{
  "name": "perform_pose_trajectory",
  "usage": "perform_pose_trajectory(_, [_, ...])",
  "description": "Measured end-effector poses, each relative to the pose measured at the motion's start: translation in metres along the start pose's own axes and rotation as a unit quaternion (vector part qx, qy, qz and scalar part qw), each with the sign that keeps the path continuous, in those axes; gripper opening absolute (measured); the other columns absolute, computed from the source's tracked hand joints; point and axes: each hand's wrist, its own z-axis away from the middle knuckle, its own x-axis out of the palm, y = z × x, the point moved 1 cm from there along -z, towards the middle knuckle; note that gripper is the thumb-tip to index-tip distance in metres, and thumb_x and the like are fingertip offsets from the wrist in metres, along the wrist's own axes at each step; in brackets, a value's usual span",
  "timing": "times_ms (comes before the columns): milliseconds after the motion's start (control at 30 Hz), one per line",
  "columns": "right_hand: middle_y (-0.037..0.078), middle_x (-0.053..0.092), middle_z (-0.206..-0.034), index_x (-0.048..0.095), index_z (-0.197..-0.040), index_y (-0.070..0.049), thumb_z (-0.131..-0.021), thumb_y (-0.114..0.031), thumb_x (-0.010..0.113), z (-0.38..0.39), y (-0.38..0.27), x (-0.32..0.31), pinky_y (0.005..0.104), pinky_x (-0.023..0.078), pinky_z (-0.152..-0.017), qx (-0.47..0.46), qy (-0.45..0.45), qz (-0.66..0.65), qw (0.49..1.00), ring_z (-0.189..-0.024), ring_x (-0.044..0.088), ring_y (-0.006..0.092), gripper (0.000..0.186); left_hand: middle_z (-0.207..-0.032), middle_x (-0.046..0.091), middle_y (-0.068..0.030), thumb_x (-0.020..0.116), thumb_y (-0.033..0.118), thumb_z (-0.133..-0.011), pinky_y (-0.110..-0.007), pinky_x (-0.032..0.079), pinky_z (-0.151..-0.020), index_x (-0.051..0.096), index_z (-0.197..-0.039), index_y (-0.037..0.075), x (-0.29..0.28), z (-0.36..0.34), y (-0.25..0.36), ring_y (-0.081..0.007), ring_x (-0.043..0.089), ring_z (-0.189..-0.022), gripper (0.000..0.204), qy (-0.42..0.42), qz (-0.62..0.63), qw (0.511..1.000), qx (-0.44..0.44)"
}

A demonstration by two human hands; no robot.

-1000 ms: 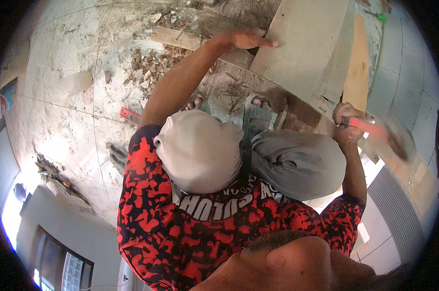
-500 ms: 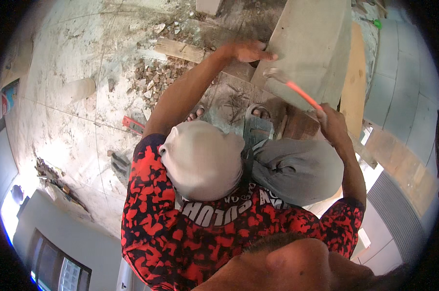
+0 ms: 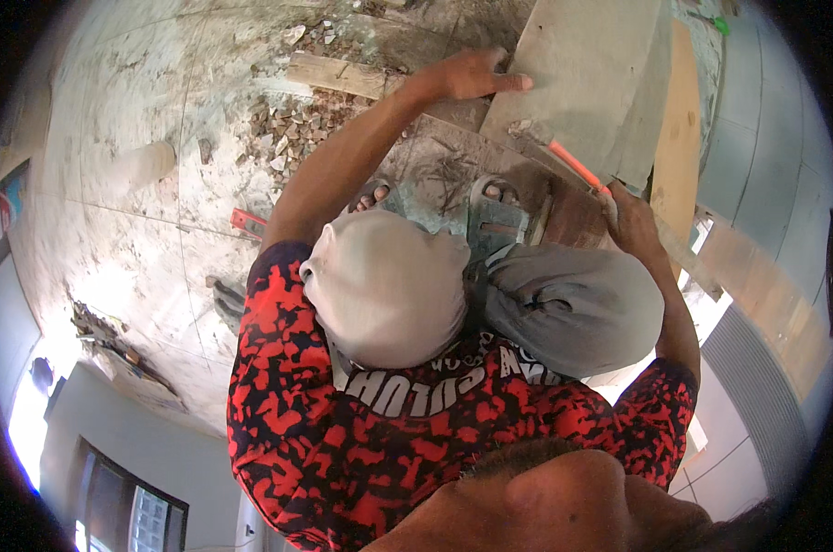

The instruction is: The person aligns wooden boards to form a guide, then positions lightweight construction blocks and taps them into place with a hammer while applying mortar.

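A large flat grey panel (image 3: 591,64) slopes away in front of me. My left hand (image 3: 470,75) is at its left edge, thumb stretched over the top face and the other fingers partly hidden, gripping the edge. My right hand (image 3: 634,223) is closed round the orange handle of a hammer (image 3: 578,166). The hammer's blurred head is down by the panel's near edge, close to a thin wooden strip that runs under my right hand.
Broken tile pieces (image 3: 283,129) and a short wooden plank (image 3: 338,74) lie left of my left arm. A red tool (image 3: 247,222) is on the dusty floor beside my left foot. A pale wooden board (image 3: 679,129) runs along the panel's right side.
The hammer head has dropped slightly nearer to the panel's near edge. My left hand has shifted slightly up in view and stays at the panel's edge.
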Motion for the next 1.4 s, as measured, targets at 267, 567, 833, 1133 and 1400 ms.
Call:
perform_pose_trajectory(267, [0.006, 0.047, -0.061, 0.052, -0.084, -0.002, -0.091, -0.057, 0.032, 0.073, 0.035, -0.016, 0.0306, 0.034, -0.050, 0.231, 0.130, -0.258, 0.929, -0.054, 0.045, 0.0158, 0.059, -0.094, 0.059, -0.0141, 0.062, 0.020, -0.081, -0.040, 0.046, -0.079, 0.059, -0.096, 0.004, 0.045, 0.136, -0.030, -0.0323, 0.056, -0.092, 0.022, 0.133, -0.118, 0.960, 0.217])
perform_pose_trajectory(567, [0.001, 0.044, -0.061, 0.053, -0.085, -0.002, -0.094, -0.050, 0.033, 0.010, 0.028, -0.016, 0.0272, 0.033, -0.050, 0.171, 0.124, -0.273, 0.938, -0.055, 0.040, 0.0108, 0.052, -0.113, 0.053, -0.0134, 0.055, 0.024, -0.082, -0.041, 0.039, -0.093, 0.060, -0.098, 0.005, 0.111, 0.097, -0.098, -0.0294, 0.054, -0.101, 0.025, -0.021, -0.303, 0.952, -0.036])
perform_pose_trajectory(833, [0.000, 0.042, -0.059, 0.050, -0.082, -0.005, -0.094, -0.051, 0.033, 0.020, 0.033, 0.003, 0.0233, 0.030, -0.046, 0.153, 0.143, -0.301, 0.930, -0.052, 0.038, 0.0081, 0.051, -0.116, 0.050, -0.0111, 0.054, 0.015, -0.076, -0.042, 0.040, -0.088, 0.057, -0.100, 0.006, 0.138, 0.105, -0.096, -0.0295, 0.054, -0.100, 0.026, 0.009, -0.348, 0.937, -0.021])
perform_pose_trajectory(1133, [0.001, 0.042, -0.058, 0.051, -0.081, -0.004, -0.095, -0.049, 0.031, 0.055, 0.044, 0.023, 0.0267, 0.031, -0.046, 0.197, 0.175, -0.390, 0.883, -0.051, 0.040, 0.0099, 0.051, -0.117, 0.053, -0.0184, 0.051, 0.030, -0.084, -0.045, 0.042, -0.090, 0.049, -0.119, 0.004, 0.148, 0.084, -0.086, -0.0321, 0.053, -0.106, 0.043, -0.172, -0.510, 0.842, 0.020])
perform_pose_trajectory(1400, [0.012, 0.050, -0.065, 0.053, -0.089, 0.000, -0.092, -0.052, 0.032, 0.091, 0.066, 0.042, 0.0361, 0.039, -0.057, 0.202, 0.109, -0.339, 0.913, -0.060, 0.050, 0.0242, 0.056, -0.091, 0.065, -0.0117, 0.059, 0.020, -0.079, -0.039, 0.047, -0.077, 0.061, -0.096, 0.001, 0.044, 0.123, 0.003, -0.0301, 0.062, -0.086, 0.026, -0.139, -0.039, 0.978, -0.147])
